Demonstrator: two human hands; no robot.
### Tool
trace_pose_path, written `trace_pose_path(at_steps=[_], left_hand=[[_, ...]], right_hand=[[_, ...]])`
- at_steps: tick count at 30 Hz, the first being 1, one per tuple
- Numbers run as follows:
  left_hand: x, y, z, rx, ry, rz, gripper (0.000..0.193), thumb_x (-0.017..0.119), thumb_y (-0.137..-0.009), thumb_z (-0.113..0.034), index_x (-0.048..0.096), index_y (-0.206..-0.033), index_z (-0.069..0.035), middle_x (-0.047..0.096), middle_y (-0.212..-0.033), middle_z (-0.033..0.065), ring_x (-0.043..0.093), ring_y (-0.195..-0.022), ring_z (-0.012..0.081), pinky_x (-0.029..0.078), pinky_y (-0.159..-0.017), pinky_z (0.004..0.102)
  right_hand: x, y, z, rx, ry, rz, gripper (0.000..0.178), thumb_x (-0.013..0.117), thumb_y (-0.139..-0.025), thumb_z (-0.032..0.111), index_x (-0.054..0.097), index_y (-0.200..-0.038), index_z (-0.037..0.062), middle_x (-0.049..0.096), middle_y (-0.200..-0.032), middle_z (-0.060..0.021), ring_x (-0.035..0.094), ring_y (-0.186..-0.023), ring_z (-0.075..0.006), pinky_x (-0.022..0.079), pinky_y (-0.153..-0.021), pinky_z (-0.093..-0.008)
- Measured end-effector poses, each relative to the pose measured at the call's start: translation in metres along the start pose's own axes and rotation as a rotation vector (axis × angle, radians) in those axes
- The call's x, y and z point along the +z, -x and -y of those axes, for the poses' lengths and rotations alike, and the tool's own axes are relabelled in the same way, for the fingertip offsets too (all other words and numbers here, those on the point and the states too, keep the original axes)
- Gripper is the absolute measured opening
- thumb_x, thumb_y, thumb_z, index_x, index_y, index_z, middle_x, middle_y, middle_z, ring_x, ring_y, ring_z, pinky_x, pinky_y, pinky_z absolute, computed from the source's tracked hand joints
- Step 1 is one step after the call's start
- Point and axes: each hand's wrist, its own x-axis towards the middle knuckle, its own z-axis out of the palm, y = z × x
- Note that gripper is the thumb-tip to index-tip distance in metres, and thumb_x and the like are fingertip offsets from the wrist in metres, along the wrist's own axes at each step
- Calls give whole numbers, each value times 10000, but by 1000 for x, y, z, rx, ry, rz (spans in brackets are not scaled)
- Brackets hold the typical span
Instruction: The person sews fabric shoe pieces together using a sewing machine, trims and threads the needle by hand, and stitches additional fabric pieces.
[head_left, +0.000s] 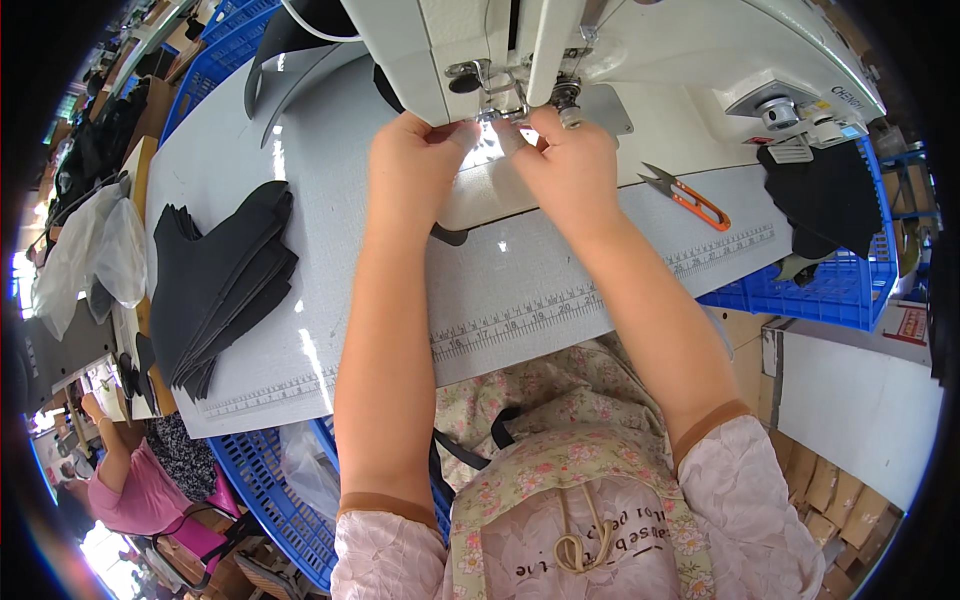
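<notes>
Both my hands are raised to the needle area of a white sewing machine (690, 90). My left hand (403, 170) is closed, thumb and fingertips pinched together just left of the presser foot (490, 114). On the other side, my right hand (570, 172) is closed in a similar pinch, its fingertips close to the needle. Glare from the machine's lamp falls between the fingertips, so whatever they pinch, perhaps something thin, cannot be made out. Orange-handled thread snips (690, 198) lie to the right of my right hand, blades pointing toward the machine.
A stack of black cut pieces (225, 285) lies on the grey table (320, 240) at left. More black pieces (825, 195) rest over a blue crate (850, 290) at right. Another blue crate (270, 480) stands below the table's front edge. A person in pink (140, 490) sits at far left.
</notes>
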Motion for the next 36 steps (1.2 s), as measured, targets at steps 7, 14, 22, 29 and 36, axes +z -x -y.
trace_pose_path(at_steps=[7, 14, 22, 29, 36], left_hand=[[-1, 1, -6, 13, -122, -39, 192, 724, -851, -133, 736, -991, -2, 725, -835, 80, 645, -752, 141, 505, -711, 303], [-22, 10, -24, -61, -428, 78, 184, 716, -791, -153, 718, -862, 17, 665, -713, 57, 565, -654, 109, 453, -615, 289], [-44, 39, -41, 66, -392, 548, 124, 703, -736, -101, 691, -791, 10, 621, -645, 68, 550, -614, 134, 436, -574, 306], [-43, 35, -58, -7, -480, 500, 118, 690, -748, -81, 687, -778, 33, 618, -655, 73, 542, -615, 133, 430, -572, 297], [-23, 20, -16, 154, -367, 99, 178, 680, -828, -174, 683, -842, 3, 662, -737, 167, 632, -668, 305, 486, -635, 379]], right_hand=[[2, 0, -2, -6, 15, 6, 156, 757, -779, 211, 721, -824, 66, 701, -737, -99, 657, -615, -282, 507, -558, -355], [-27, 1, 16, -100, 87, -2, 120, 755, -766, 170, 689, -789, 72, 710, -811, -66, 667, -703, -244, 503, -568, -347], [-39, 24, 39, -223, -368, 65, 216, 711, -761, 90, 657, -970, 81, 690, -797, -34, 655, -714, -275, 519, -631, -366], [-48, 19, 29, 29, -165, 552, 162, 711, -788, 138, 679, -941, 95, 679, -760, -67, 655, -674, -277, 496, -606, -406], [-20, -5, 12, 123, -34, 401, 130, 703, -816, 222, 693, -834, 94, 654, -663, -88, 652, -658, -287, 500, -609, -415]])
